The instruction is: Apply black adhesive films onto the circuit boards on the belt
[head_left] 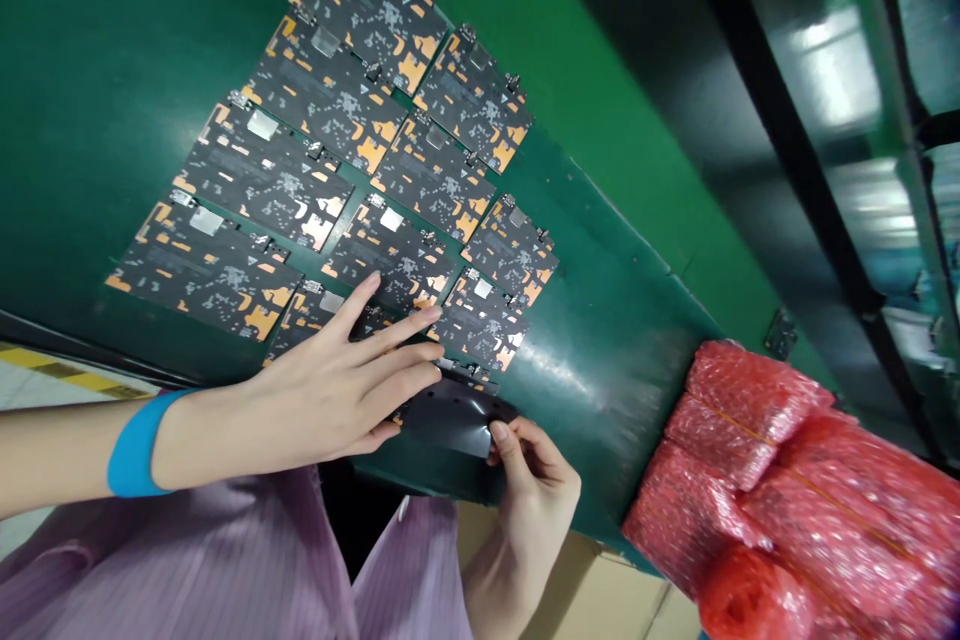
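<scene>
Several black circuit boards with orange and grey patches lie in rows on the green tabletop; one board (pixel 262 175) sits left of the middle. My left hand (pixel 352 375), fingers stretched out, rests across the nearest boards and partly hides them, including a board (pixel 300 320) beneath its edge. My right hand (pixel 529 470) pinches the right end of a thin, glossy black sheet (pixel 450 415) between thumb and fingers. The sheet lies along the table's near side, over or against a board that is mostly covered. My left fingertips are close to its upper left edge.
Red bubble-wrapped packages (pixel 795 460) are piled at the right end of the table. A green ledge (pixel 600 120) runs behind the boards, with dark metal shelving (pixel 750 40) beyond it. A cardboard box (pixel 592 585) stands below the near edge.
</scene>
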Available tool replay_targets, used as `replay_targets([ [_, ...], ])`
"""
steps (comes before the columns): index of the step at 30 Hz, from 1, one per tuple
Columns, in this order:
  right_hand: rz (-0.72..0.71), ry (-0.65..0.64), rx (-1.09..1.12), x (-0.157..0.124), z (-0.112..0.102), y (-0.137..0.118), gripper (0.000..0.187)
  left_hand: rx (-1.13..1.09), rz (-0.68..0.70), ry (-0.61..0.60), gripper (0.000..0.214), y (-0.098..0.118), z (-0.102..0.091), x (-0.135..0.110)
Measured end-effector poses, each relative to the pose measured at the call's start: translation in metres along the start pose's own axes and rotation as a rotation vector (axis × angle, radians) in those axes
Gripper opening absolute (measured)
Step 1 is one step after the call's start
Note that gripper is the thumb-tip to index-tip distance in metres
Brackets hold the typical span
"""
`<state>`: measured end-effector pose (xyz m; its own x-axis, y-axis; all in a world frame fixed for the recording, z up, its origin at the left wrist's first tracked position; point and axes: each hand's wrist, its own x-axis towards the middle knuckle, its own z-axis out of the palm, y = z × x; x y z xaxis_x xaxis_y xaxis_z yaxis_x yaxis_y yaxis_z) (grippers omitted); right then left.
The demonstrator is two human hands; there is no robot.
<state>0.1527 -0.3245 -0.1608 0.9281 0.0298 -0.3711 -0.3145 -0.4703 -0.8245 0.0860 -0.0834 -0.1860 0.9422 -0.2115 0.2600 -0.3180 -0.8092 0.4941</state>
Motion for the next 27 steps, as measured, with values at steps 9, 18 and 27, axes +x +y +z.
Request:
replay_targets([
  [9, -0.030, -0.014, -0.052, -0.0019, 0.0037, -0.0025, 0.027, 0.006, 0.007, -0.028, 0.035, -0.0015, 0.0008, -0.0015],
  [18, -0.017, -0.015, -0.076, -0.0028, 0.0014, 0.0010, 0.025, -0.008, -0.003, -0.016, 0.032, -0.0020, 0.0008, -0.0010],
  [27, -0.014, -0.025, -0.090, -0.0029, 0.0020, 0.0028, 0.028, -0.009, 0.003, -0.016, 0.032, -0.0025, 0.0020, -0.0015],
])
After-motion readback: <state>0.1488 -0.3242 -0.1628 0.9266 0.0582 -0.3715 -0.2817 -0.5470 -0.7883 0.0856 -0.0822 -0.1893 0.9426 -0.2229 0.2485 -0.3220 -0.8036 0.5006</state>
